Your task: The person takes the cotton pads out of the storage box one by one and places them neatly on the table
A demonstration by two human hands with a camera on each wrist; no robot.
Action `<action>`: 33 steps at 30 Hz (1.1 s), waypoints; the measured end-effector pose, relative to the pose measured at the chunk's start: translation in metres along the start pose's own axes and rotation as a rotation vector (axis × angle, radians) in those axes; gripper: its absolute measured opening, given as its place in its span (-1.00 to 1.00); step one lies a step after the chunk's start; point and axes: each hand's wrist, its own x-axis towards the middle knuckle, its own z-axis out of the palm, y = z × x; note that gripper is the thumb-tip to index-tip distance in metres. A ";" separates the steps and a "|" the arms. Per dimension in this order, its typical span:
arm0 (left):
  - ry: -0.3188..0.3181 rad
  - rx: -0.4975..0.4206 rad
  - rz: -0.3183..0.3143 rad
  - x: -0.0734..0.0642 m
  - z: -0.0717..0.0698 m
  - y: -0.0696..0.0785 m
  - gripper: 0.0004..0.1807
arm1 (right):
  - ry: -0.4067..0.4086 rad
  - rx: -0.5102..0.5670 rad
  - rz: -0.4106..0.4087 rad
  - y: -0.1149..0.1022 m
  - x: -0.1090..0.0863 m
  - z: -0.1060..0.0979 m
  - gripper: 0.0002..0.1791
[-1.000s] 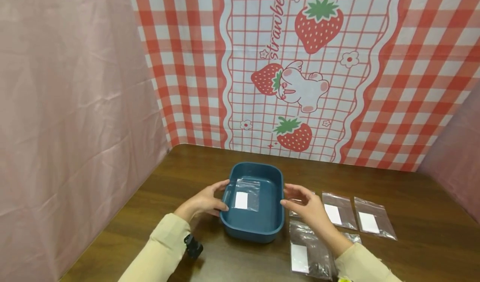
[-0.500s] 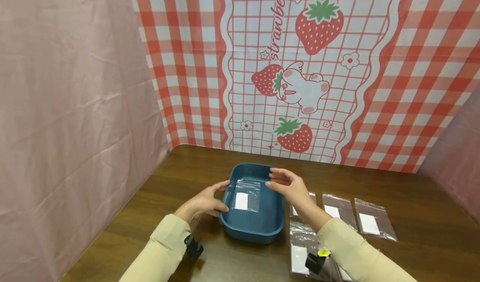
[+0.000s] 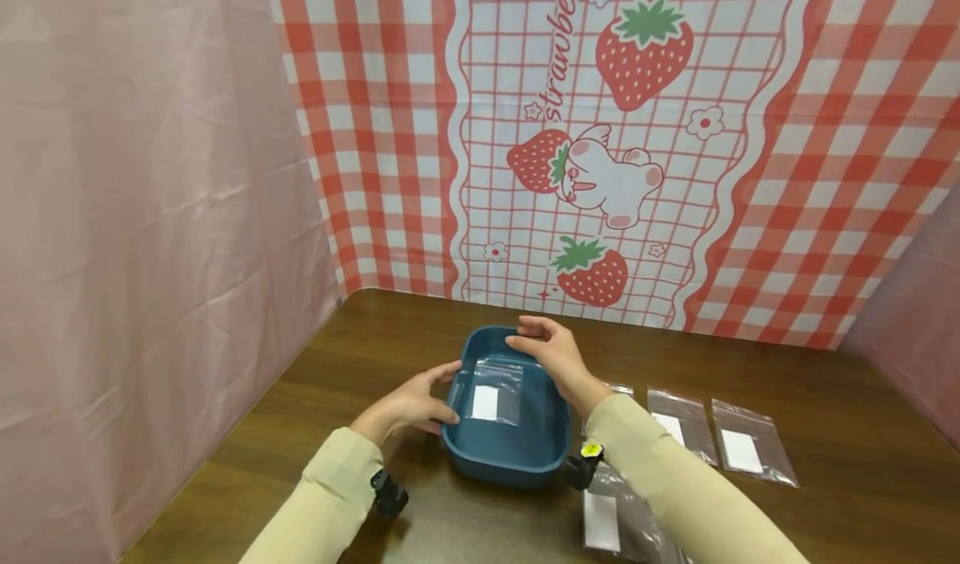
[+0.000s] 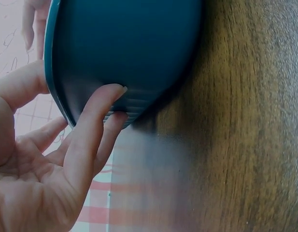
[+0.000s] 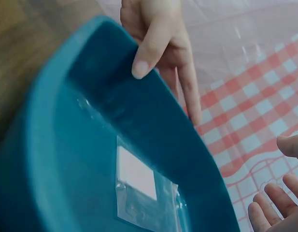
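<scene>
A blue rectangular plastic bin (image 3: 504,447) stands on the wooden table in front of me. My left hand (image 3: 411,401) grips its left wall, thumb over the rim and fingers against the outside, as the left wrist view also shows. Inside the bin, toward the left wall, lies a small clear zip bag (image 5: 161,205) with a white label. My right hand (image 3: 553,354) hovers at the bin's far right corner. Its fingers (image 5: 281,199) are spread, loosely bent and hold nothing; a gap separates them from the wall in the right wrist view.
Several clear zip bags with white labels lie right of the bin, among them a far-right bag (image 3: 756,447) and a large near bag (image 3: 630,518), partly under my right sleeve (image 3: 675,472). A strawberry-print cloth (image 3: 600,131) hangs behind the table (image 3: 360,339).
My right hand has moved from beside the bin's right wall up and left to its far right corner. The left hand keeps its grip, and the bin stays in place.
</scene>
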 end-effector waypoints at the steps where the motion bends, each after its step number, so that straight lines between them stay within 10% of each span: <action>1: -0.001 -0.001 0.001 0.000 0.000 0.000 -0.05 | 0.003 -0.003 0.005 0.001 0.003 0.002 -0.48; 12: -0.012 -0.021 -0.004 0.002 0.001 0.001 -0.05 | -0.061 -0.142 0.074 0.019 0.029 0.014 -0.46; 33: -0.017 -0.030 -0.005 0.001 -0.001 0.000 -0.05 | -0.671 -0.724 0.051 0.034 0.027 0.021 -0.17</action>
